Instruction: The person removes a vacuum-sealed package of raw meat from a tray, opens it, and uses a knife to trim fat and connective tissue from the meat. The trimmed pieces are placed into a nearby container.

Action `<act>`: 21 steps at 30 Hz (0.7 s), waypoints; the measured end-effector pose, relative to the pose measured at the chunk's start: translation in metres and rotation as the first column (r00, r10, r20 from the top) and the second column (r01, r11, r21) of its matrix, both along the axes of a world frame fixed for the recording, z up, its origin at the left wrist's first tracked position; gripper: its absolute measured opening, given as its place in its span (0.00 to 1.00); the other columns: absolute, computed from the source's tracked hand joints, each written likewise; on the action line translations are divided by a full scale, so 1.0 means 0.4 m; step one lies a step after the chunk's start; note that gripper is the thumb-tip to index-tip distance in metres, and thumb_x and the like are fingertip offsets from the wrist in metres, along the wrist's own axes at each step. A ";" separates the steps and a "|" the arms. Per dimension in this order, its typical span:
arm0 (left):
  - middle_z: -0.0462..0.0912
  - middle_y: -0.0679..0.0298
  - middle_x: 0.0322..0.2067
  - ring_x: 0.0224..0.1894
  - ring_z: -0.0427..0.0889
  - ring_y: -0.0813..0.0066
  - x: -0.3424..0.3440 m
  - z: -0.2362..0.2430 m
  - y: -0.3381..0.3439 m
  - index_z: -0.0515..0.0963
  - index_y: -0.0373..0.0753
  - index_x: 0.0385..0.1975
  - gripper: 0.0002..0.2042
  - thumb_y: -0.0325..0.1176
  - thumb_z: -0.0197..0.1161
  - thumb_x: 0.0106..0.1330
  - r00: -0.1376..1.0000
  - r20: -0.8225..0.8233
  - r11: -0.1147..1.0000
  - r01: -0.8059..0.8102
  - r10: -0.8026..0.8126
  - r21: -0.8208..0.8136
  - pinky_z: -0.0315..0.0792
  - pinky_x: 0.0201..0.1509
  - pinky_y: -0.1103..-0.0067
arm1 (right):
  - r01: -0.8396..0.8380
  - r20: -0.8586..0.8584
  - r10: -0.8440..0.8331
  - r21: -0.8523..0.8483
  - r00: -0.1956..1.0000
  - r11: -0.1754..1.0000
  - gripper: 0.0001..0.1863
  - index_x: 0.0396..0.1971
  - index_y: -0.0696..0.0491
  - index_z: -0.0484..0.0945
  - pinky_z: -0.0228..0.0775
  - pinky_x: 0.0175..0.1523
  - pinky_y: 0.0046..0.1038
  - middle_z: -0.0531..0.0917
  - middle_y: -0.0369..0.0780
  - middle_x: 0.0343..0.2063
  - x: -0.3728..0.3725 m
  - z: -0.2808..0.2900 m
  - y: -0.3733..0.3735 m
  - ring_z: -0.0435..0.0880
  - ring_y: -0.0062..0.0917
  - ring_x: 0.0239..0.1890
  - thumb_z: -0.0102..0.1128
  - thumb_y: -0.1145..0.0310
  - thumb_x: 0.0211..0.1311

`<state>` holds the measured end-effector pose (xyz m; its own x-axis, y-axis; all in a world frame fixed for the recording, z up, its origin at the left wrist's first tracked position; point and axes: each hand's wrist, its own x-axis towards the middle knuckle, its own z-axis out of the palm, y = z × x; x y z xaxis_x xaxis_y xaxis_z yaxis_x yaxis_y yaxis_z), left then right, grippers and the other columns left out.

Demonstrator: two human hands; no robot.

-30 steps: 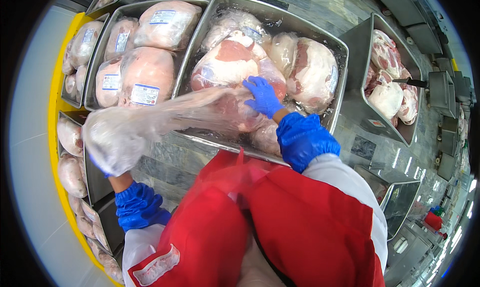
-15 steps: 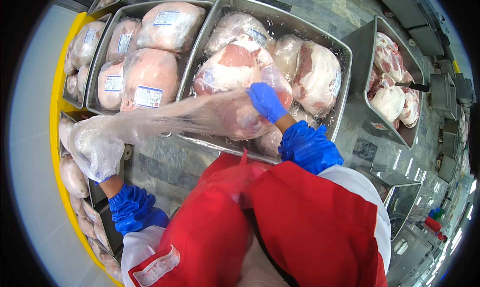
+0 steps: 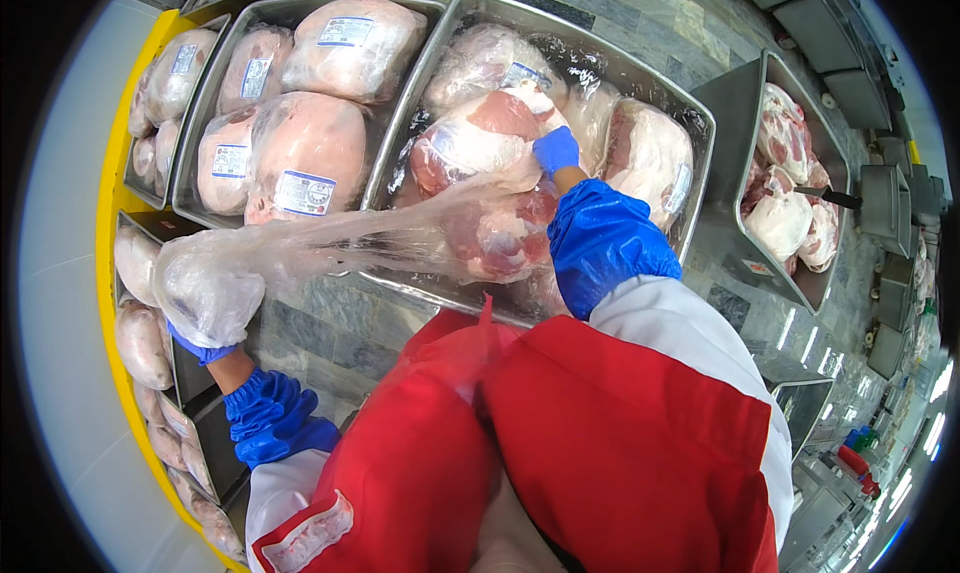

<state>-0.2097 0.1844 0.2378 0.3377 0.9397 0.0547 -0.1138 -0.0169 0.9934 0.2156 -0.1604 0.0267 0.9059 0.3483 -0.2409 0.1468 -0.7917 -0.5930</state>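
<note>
Bright glare streaks the floor point(image 3: 755, 318); edges bend.

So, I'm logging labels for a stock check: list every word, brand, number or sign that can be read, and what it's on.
Nothing reads clearly enough to quote.
Left tub: four white-and-blue labels on wrapped meat, print too small.
Middle tub: two labels on meat, too small and blurred.
Meat at far left: one label, too small.
Right-hand bin: small sticker, unreadable.
Red apron: pale patch, nothing legible.
</note>
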 end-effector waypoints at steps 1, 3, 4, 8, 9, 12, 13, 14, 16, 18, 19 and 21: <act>0.71 0.53 0.48 0.47 0.72 0.59 0.002 -0.001 0.004 0.63 0.34 0.53 0.21 0.40 0.44 0.65 1.000 0.015 1.000 0.006 -0.006 -0.004 0.70 0.50 0.65 | -0.005 0.026 0.008 -0.116 1.000 0.993 0.15 0.29 0.59 0.78 0.70 0.44 0.35 0.79 0.54 0.32 0.003 0.019 0.013 0.78 0.43 0.39 0.55 0.63 0.45; 0.71 0.53 0.47 0.45 0.73 0.60 0.023 -0.004 0.008 0.64 0.33 0.52 0.20 0.38 0.45 0.65 0.998 0.056 0.999 0.035 -0.034 -0.017 0.72 0.47 0.68 | -0.064 0.081 0.079 -0.167 0.994 0.984 0.14 0.27 0.59 0.79 0.70 0.43 0.35 0.79 0.53 0.31 0.023 0.018 0.015 0.78 0.43 0.38 0.52 0.63 0.47; 0.70 0.54 0.49 0.47 0.72 0.62 0.033 -0.007 0.003 0.63 0.34 0.53 0.20 0.37 0.46 0.64 0.999 0.019 0.999 0.035 -0.035 0.016 0.70 0.50 0.69 | -0.093 0.107 0.115 -0.193 0.988 0.977 0.14 0.27 0.59 0.79 0.70 0.42 0.36 0.79 0.53 0.31 0.028 0.017 0.013 0.78 0.43 0.38 0.51 0.64 0.48; 0.68 0.56 0.51 0.50 0.70 0.67 0.080 0.004 -0.024 0.62 0.34 0.55 0.21 0.33 0.50 0.63 0.999 -0.004 0.999 0.046 -0.046 0.011 0.66 0.54 0.72 | 0.022 0.009 -0.025 0.206 1.000 0.978 0.13 0.31 0.58 0.78 0.68 0.32 0.32 0.79 0.47 0.25 0.019 0.003 -0.011 0.78 0.34 0.26 0.49 0.65 0.52; 0.69 0.56 0.51 0.50 0.70 0.67 0.078 -0.001 -0.024 0.62 0.34 0.54 0.21 0.33 0.51 0.62 0.999 -0.007 0.998 0.054 -0.053 0.023 0.66 0.54 0.73 | 0.086 -0.090 -0.051 0.434 0.995 0.897 0.13 0.31 0.57 0.78 0.67 0.29 0.31 0.79 0.45 0.23 0.002 0.000 -0.020 0.76 0.31 0.23 0.48 0.65 0.54; 0.70 0.56 0.49 0.49 0.71 0.68 0.063 -0.014 -0.026 0.63 0.33 0.53 0.21 0.32 0.54 0.60 0.996 -0.032 0.995 0.087 -0.086 0.052 0.67 0.53 0.73 | 0.128 -0.315 -0.024 0.316 0.949 0.940 0.12 0.31 0.56 0.76 0.59 0.22 0.26 0.74 0.37 0.17 -0.052 0.035 -0.051 0.67 0.19 0.17 0.45 0.66 0.58; 0.70 0.56 0.49 0.48 0.71 0.68 0.059 -0.016 -0.029 0.63 0.33 0.53 0.22 0.32 0.55 0.59 0.994 -0.047 0.993 0.105 -0.102 0.059 0.67 0.53 0.73 | 0.181 -0.375 -0.031 0.373 0.927 0.910 0.11 0.31 0.55 0.76 0.61 0.25 0.26 0.75 0.38 0.20 -0.097 0.081 -0.062 0.69 0.22 0.19 0.45 0.67 0.58; 0.71 0.56 0.48 0.48 0.72 0.68 0.061 -0.020 -0.031 0.64 0.33 0.53 0.22 0.32 0.56 0.58 0.990 -0.101 0.986 0.112 -0.101 0.119 0.67 0.52 0.73 | 0.241 -0.432 -0.039 0.425 0.901 0.872 0.09 0.31 0.55 0.75 0.63 0.27 0.27 0.76 0.39 0.22 -0.154 0.141 -0.075 0.72 0.24 0.22 0.46 0.68 0.58; 0.72 0.56 0.47 0.47 0.72 0.68 0.087 -0.027 -0.034 0.64 0.33 0.52 0.24 0.32 0.60 0.54 0.973 -0.203 0.959 0.160 -0.113 0.234 0.68 0.51 0.73 | 0.093 -0.280 0.032 0.422 0.959 0.902 0.07 0.30 0.55 0.74 0.65 0.29 0.29 0.77 0.42 0.25 -0.158 0.161 -0.100 0.74 0.28 0.24 0.46 0.70 0.58; 0.72 0.55 0.47 0.46 0.73 0.67 0.115 -0.038 -0.035 0.65 0.32 0.51 0.26 0.31 0.62 0.51 0.943 -0.328 0.897 0.188 -0.051 0.400 0.68 0.50 0.73 | -0.248 0.100 0.230 0.233 0.968 0.940 0.06 0.28 0.54 0.73 0.65 0.29 0.32 0.76 0.44 0.24 -0.124 0.159 -0.104 0.75 0.32 0.25 0.45 0.72 0.57; 0.72 0.55 0.47 0.46 0.73 0.67 0.125 -0.040 -0.039 0.66 0.32 0.51 0.27 0.31 0.64 0.50 0.924 -0.383 0.853 0.208 -0.010 0.479 0.68 0.50 0.73 | -0.345 0.263 0.305 0.119 0.915 0.931 0.06 0.27 0.54 0.73 0.65 0.30 0.33 0.76 0.44 0.24 -0.128 0.156 -0.113 0.75 0.34 0.26 0.45 0.73 0.57; 0.73 0.54 0.46 0.46 0.73 0.66 0.155 -0.009 -0.073 0.67 0.32 0.50 0.27 0.31 0.65 0.47 0.861 -0.507 0.766 0.313 0.020 0.562 0.69 0.49 0.73 | -0.395 0.543 0.343 -0.022 0.767 0.918 0.07 0.25 0.54 0.72 0.64 0.30 0.36 0.75 0.45 0.22 -0.130 0.232 -0.093 0.75 0.37 0.27 0.43 0.74 0.56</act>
<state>-0.1478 0.1552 0.2342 0.6068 0.6914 0.3921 0.2941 -0.6536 0.6974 0.1635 -0.1974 0.1197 0.6790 0.6780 0.2817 0.7252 -0.5597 -0.4010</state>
